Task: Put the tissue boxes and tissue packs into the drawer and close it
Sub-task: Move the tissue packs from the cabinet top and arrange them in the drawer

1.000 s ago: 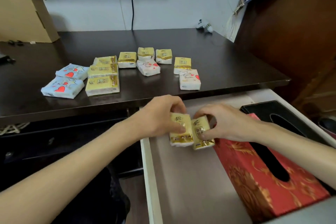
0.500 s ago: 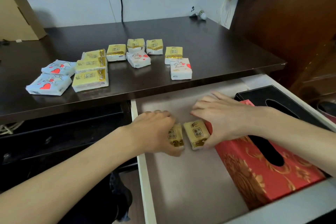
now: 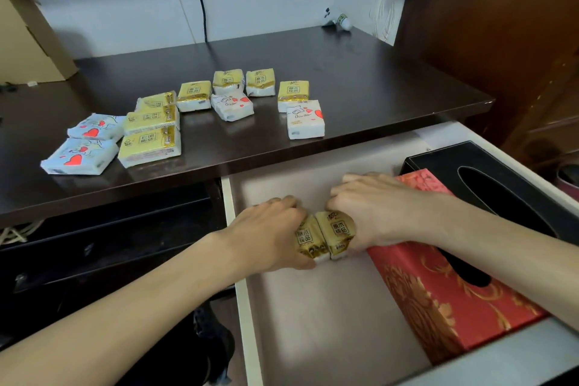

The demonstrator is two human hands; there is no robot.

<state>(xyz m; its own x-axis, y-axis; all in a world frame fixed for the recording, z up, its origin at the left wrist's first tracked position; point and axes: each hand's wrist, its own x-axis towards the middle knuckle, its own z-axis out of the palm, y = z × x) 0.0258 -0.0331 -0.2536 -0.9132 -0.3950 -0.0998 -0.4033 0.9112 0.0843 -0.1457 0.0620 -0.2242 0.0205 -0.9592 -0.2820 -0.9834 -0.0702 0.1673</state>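
Each hand holds one gold tissue pack: left hand (image 3: 269,235), right hand (image 3: 376,213), packs (image 3: 326,238) touching on the drawer (image 3: 313,323) floor. They look light and squashy; grip the sides.

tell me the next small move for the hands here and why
Probably let go of both packs and reach back to the desk. The left hand and right hand each press a gold tissue pack side by side on the drawer floor beside the red tissue box, so they look placed. Many packs remain on the desk.
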